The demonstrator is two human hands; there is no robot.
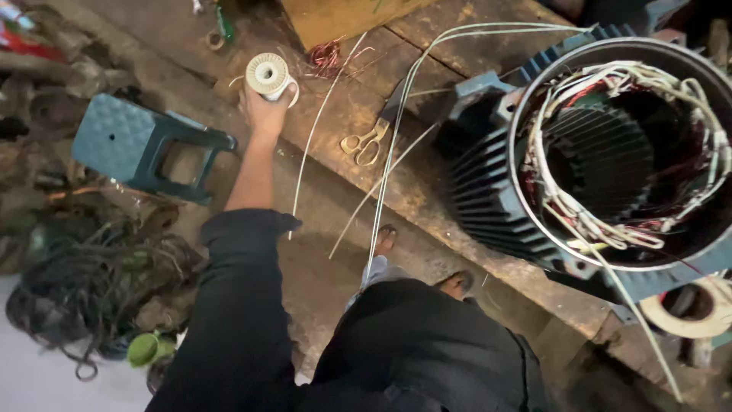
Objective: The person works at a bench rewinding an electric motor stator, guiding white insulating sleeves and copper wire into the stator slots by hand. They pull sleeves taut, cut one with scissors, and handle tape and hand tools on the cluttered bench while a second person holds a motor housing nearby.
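Observation:
My left hand [263,107] reaches out over the dirty wooden workbench [358,114] and grips a pale spool of thread or cord [269,75] from below. My sleeve is dark and pushed up the forearm. My right hand is not in view. A pair of yellow-handled scissors [366,141] lies on the bench to the right of the spool. Farther right stands a large blue finned motor housing [488,183] with white sleeved winding leads [610,221] bundled around its open bore. Long thin white strands [396,145] trail from the motor across the bench toward me.
A blue plastic stool [130,141] lies on its side at the left. A tangle of dark cables [91,282] and a green cap [142,349] sit on the floor below it. A small coil of copper wire [326,55] lies by a wooden box [335,19]. A white tape roll [690,309] is at the right.

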